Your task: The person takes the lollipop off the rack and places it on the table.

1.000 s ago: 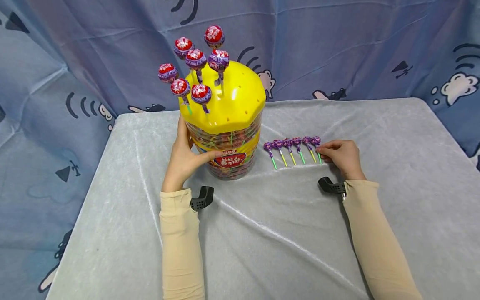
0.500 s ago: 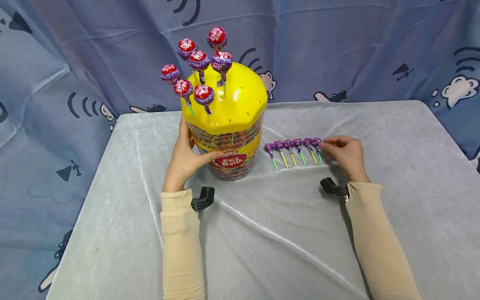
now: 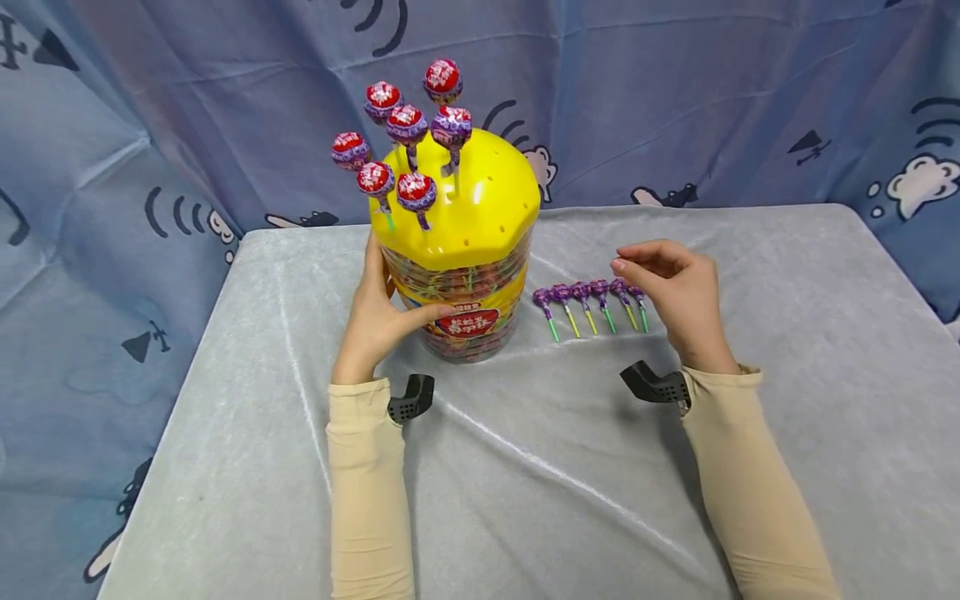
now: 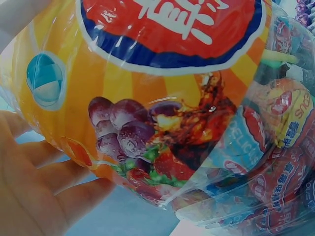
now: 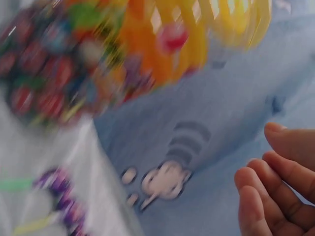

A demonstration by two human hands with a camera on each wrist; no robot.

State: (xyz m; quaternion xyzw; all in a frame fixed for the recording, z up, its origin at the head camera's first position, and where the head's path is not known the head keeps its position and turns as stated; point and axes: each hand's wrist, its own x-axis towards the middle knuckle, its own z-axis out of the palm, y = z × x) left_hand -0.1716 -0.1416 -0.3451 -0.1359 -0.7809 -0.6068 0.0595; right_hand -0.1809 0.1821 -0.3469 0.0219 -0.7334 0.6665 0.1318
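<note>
The left hand (image 3: 372, 321) holds the side of the candy jar (image 3: 457, 275) on the bench (image 3: 525, 467), probably to keep it steady, while the right hand (image 3: 675, 292) hovers with loosely curled, empty fingers above the row of lollipops (image 3: 588, 302) just beside the jar.

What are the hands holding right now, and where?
The left hand holds the clear, yellow-lidded plastic lollipop tub by its lower side wall. The right hand holds nothing, hovering above the purple-wrapped lollipops.
</note>
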